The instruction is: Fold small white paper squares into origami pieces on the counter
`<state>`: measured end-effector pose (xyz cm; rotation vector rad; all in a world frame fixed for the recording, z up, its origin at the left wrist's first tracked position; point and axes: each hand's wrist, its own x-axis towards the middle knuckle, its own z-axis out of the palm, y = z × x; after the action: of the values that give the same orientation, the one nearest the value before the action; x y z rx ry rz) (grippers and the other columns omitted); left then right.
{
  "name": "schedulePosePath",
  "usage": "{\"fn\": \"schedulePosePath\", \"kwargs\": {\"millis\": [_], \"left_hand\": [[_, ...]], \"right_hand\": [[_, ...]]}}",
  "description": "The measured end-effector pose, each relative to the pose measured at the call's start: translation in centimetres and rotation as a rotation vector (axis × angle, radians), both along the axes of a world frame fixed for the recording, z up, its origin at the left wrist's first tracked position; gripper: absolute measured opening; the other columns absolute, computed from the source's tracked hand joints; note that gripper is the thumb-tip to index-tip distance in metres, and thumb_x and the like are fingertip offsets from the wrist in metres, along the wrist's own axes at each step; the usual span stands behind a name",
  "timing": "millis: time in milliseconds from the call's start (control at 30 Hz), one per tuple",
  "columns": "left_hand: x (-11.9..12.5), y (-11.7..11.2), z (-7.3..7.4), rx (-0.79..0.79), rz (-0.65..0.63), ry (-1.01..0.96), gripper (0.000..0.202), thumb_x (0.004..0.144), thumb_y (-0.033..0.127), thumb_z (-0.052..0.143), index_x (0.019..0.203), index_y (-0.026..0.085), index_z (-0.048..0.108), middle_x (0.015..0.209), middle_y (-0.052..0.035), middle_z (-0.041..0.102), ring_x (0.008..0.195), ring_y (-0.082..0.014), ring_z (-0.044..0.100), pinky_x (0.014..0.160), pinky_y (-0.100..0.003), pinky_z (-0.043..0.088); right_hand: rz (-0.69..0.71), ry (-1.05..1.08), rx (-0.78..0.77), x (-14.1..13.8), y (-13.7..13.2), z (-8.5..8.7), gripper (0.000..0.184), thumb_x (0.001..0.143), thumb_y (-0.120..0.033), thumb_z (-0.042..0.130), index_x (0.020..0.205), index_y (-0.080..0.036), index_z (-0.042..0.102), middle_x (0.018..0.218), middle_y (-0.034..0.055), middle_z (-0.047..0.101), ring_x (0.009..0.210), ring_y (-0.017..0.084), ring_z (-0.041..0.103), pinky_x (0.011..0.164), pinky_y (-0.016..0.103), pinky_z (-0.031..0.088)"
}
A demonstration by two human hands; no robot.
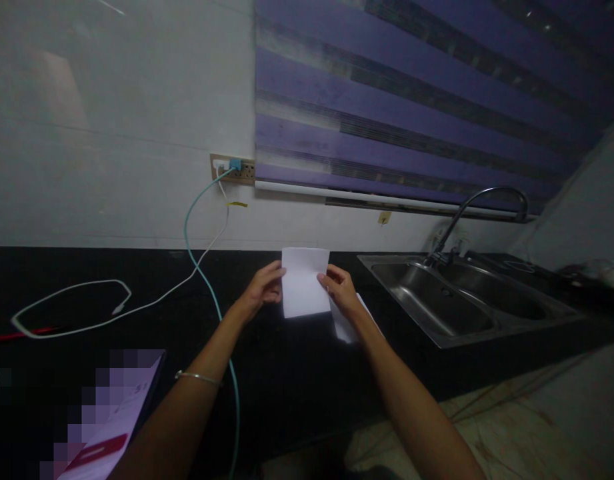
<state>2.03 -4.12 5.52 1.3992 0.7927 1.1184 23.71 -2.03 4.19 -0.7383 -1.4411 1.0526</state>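
Observation:
A white sheet of paper is held up over the black countertop, roughly upright and facing me. My left hand grips its left edge, thumb on the front and fingers behind. At the right edge, my right hand pinches the sheet in the same way, with the thumb on its face. Under my right wrist lies another white paper on the counter, partly covered by the hand and forearm. A thin bangle circles my left forearm.
Right of my hands is a double steel sink with a curved faucet. A teal cable and a white cable run from the wall outlet across the black countertop. A partly blurred screen stands at lower left.

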Motion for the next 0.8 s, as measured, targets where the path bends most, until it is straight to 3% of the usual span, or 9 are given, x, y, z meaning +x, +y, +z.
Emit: {"fn": "schedulePosePath", "kwargs": {"millis": [67, 167, 367, 633, 800], "left_hand": [[0.1, -0.2, 0.0, -0.055, -0.077, 0.031, 0.046, 0.083, 0.05, 0.049, 0.11, 0.013, 0.055, 0.066, -0.0028, 0.061, 0.043, -0.0078, 0.05, 0.037, -0.02, 0.022], [0.3, -0.4, -0.2, -0.053, -0.142, 0.105, 0.041, 0.08, 0.047, 0.058, 0.102, 0.011, 0.057, 0.061, -0.0029, 0.061, 0.042, -0.0084, 0.052, 0.036, -0.019, 0.02], [0.1, 0.3, -0.7, 0.064, -0.063, 0.052, 0.038, 0.07, 0.027, 0.071, 0.102, 0.009, 0.061, 0.059, 0.0, 0.061, 0.036, -0.0063, 0.047, 0.035, -0.019, 0.026], [-1.3, 0.6, -0.5, 0.105, 0.089, 0.072, 0.029, 0.07, 0.024, 0.061, 0.092, 0.011, 0.074, 0.068, -0.0077, 0.069, 0.056, -0.0143, 0.058, 0.044, -0.02, 0.036], [-1.3, 0.5, -0.3, 0.072, 0.088, 0.024, 0.03, 0.066, 0.02, 0.061, 0.091, 0.01, 0.074, 0.06, -0.0055, 0.066, 0.047, -0.0118, 0.054, 0.039, -0.019, 0.031]], "right_hand": [[-0.041, 0.026, -0.006, -0.2, 0.2, -0.3, 0.034, 0.068, -0.039, 0.074, 0.094, -0.018, 0.07, 0.087, 0.0036, 0.07, 0.072, 0.015, 0.061, 0.067, 0.027, 0.047], [-0.049, 0.061, -0.014, -0.4, 0.4, -0.5, 0.033, 0.067, -0.039, 0.074, 0.091, -0.018, 0.07, 0.085, 0.0036, 0.07, 0.071, 0.016, 0.061, 0.067, 0.027, 0.047], [0.03, 0.058, -0.051, -0.4, 0.2, -0.6, 0.035, 0.067, -0.038, 0.075, 0.094, -0.016, 0.069, 0.079, 0.0045, 0.07, 0.063, 0.015, 0.06, 0.06, 0.026, 0.046], [0.088, -0.109, 0.053, -0.1, -0.2, -0.4, 0.034, 0.071, -0.035, 0.075, 0.1, -0.019, 0.072, 0.089, 0.006, 0.071, 0.076, 0.017, 0.062, 0.068, 0.029, 0.047], [0.04, -0.132, 0.068, -0.3, -0.1, -0.6, 0.029, 0.073, -0.036, 0.072, 0.095, -0.017, 0.074, 0.092, 0.0079, 0.072, 0.083, 0.021, 0.064, 0.075, 0.034, 0.048]]}}
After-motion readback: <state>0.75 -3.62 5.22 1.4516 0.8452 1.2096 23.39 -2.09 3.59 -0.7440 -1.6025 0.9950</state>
